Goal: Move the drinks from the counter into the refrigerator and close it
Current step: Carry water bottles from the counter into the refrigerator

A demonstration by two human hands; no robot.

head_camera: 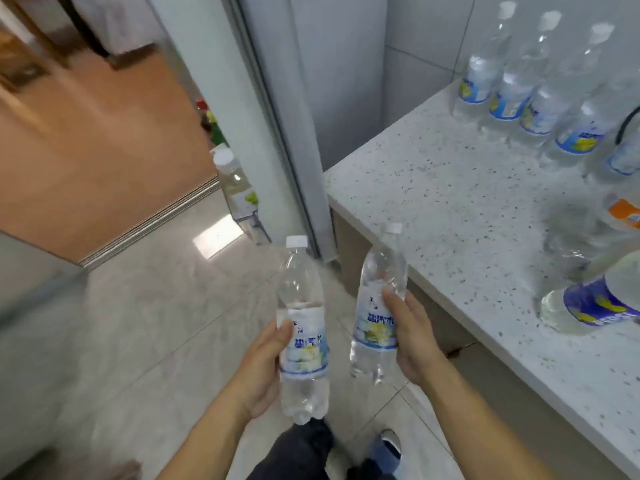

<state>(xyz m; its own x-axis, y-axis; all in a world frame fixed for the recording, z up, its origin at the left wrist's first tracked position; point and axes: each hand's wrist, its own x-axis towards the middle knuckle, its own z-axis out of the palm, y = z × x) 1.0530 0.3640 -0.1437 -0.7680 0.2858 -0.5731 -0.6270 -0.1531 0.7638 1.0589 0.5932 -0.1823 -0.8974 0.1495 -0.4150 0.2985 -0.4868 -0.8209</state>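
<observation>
Left hand (263,368) and right hand (412,337) each grip a clear drink bottle; beyond the right hand, several bottles (505,88) wait on the bench (450,209); refrigerator door (221,109) open.

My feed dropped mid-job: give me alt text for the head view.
Each hand holds a clear water bottle: left hand one, right hand another. More bottles stand on the speckled counter at right; the refrigerator door stands open ahead.

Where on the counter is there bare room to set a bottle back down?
The counter is bare across its near-left part, from the fridge-side corner toward the front edge. It is crowded along the back wall by the row of bottles and at the right by the lying bottle.
</observation>
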